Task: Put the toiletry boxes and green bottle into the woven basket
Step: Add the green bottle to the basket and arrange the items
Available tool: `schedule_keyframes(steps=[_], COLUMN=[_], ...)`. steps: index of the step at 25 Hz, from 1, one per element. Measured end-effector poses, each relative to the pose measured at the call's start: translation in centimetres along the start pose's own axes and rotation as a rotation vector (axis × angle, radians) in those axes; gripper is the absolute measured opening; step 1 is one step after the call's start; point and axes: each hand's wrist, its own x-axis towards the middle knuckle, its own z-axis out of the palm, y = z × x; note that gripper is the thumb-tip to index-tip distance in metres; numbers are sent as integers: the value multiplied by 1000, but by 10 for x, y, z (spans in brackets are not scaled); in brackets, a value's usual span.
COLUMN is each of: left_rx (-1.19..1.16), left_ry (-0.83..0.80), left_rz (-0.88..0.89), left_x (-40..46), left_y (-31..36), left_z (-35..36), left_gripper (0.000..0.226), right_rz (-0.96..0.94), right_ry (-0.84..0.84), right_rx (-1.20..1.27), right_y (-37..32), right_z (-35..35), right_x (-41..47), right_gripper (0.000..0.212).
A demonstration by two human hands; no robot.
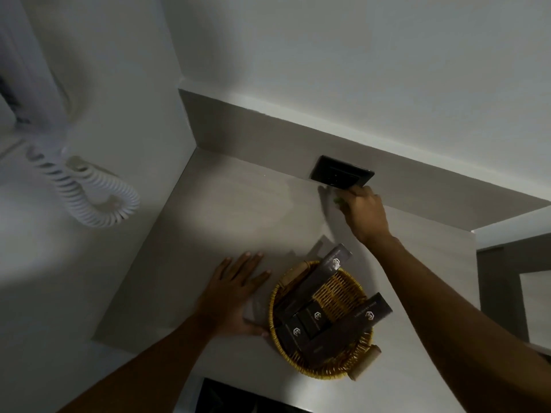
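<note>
Head view: dark toiletry boxes [316, 315] inside woven basket [275, 296]

A pale grey counter [232, 204] fills a wall corner, a low upstand along its back and left edges; a round woven basket [275, 305] sits on it near the front; a left hand [231, 289] lies flat on the top just left of the basket, thumb at its rim; a black plate [341, 171] sits at the rear upstand.

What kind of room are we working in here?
Probably a hotel bathroom: a white coiled cord hangs on the wall, and branded toiletry boxes fill a woven basket on a vanity counter.
</note>
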Motion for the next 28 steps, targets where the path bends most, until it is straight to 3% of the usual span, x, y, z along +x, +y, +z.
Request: schedule_keyframes(steps=[3,7,12,20,22,24,26,28], left_rx=[-15,10,12,-5,1,9,0,-51], left_ry=[24,18,47,88,90,79,53,57], left_rz=[16,11,22,40,47,46,51,35], left_x=[0,-1,-2,-1,0,0,-1,-1], left_y=[1,2,2,-2,-3,-1,3,8], left_z=[-2,-5,-6,1,2,1,-5,-17], left_gripper=[121,120,120,119,120,121,122,121], right_rz=[-12,28,165,267,240,290,483,800], right_ry=[112,-139,-268,-237,-179,30,288,378], right_rx=[257,397,195,271,264,354,518,717], right_y=[-2,-23,-47,-57,-56,-54,-59,-76], right_z=[-31,-33,5,20,10,-3,-11,-7], right_x=[-65,-151,-170,-170,-171,-186,-220,-258], right_gripper=[27,29,23,26,31,32,28,29])
